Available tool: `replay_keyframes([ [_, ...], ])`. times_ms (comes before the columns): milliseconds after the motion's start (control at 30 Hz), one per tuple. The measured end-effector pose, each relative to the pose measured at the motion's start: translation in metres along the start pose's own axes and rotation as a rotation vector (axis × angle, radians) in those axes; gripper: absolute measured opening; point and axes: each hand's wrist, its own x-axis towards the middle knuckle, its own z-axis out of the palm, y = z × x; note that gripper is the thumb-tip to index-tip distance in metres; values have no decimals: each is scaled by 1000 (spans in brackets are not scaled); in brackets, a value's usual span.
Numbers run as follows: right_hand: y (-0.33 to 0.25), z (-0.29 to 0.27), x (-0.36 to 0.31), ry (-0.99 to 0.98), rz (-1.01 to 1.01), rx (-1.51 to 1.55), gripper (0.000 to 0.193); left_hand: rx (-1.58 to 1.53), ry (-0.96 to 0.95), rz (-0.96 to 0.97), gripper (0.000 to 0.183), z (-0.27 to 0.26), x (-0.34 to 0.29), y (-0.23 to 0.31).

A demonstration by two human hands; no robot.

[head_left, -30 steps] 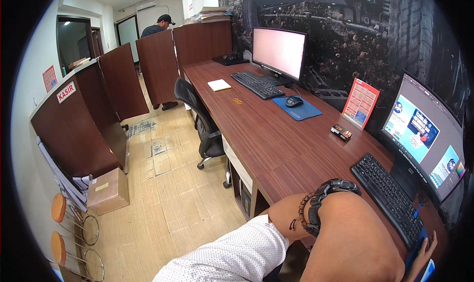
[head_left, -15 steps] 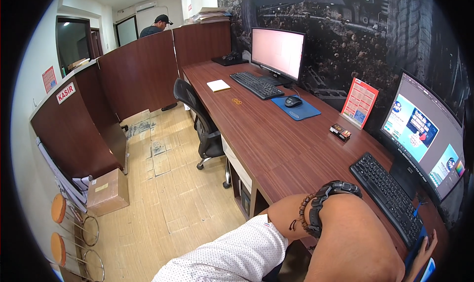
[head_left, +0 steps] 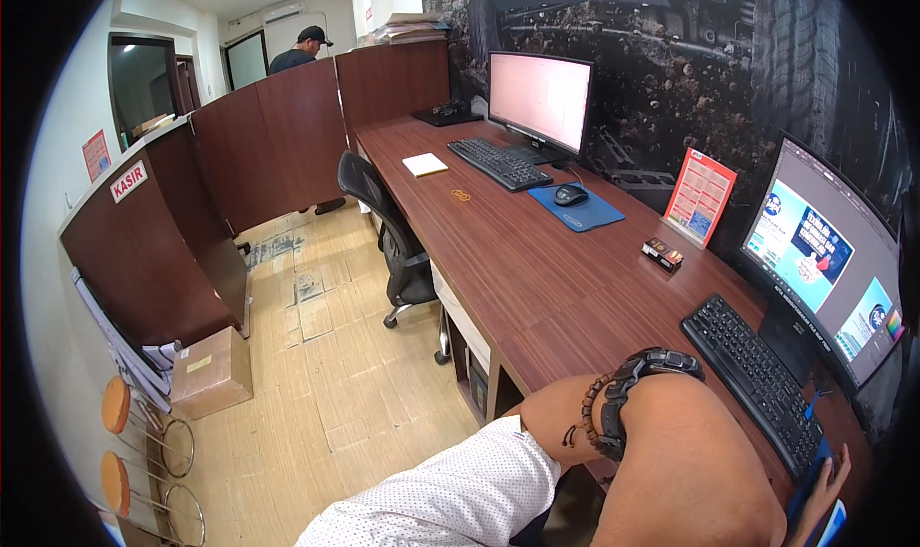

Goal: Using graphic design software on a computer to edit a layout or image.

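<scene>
My left hand (head_left: 695,456) looms large at the bottom, close to the camera, bent at the wrist, with its fingers out of sight. A black watch (head_left: 659,363) and a brown beaded bracelet (head_left: 588,405) circle that wrist. Behind them a white dotted sleeve (head_left: 436,490) covers the arm. At the lower right edge, my right hand (head_left: 830,487) rests beside a blue mouse pad (head_left: 808,480), its visible fingers stretched and apart. No held object shows in it. Near it lies a black keyboard (head_left: 752,382), before a monitor (head_left: 824,250) showing blue and white graphics.
Along the brown desk (head_left: 565,307) are a small box (head_left: 662,254), a red-and-white card stand (head_left: 701,200), a black mouse (head_left: 570,194), a second keyboard (head_left: 500,164), a second monitor (head_left: 540,104) and a notepad (head_left: 425,165). A black chair (head_left: 391,231) stands left; a person (head_left: 300,51) is behind the partition.
Both my arms keep the same pose. The whole view has shifted very slightly; on the desk nothing has visibly moved.
</scene>
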Motion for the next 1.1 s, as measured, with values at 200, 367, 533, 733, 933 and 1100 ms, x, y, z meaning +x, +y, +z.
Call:
replay_keyframes([
  [200, 0, 2, -2, 19, 19, 44, 43, -1, 5, 16, 40, -1, -2, -3],
  [367, 3, 2, 0, 12, 0, 53, 43, -1, 11, 31, 40, -1, -3, -1],
  [533, -7, 2, -1, 8, 17, 35, 43, 0, 18, 43, 39, 0, -3, -2],
  [733, -9, -1, -3, 19, 23, 43, 44, 0, 18, 61, 39, 0, 0, -3],
  [933, -9, 2, -3, 12, 12, 43, 44, 3, 30, 79, 39, -1, -3, -1],
  [1100, -8, 0, -3, 9, 17, 37, 43, 6, 34, 96, 39, -2, -2, 0],
])
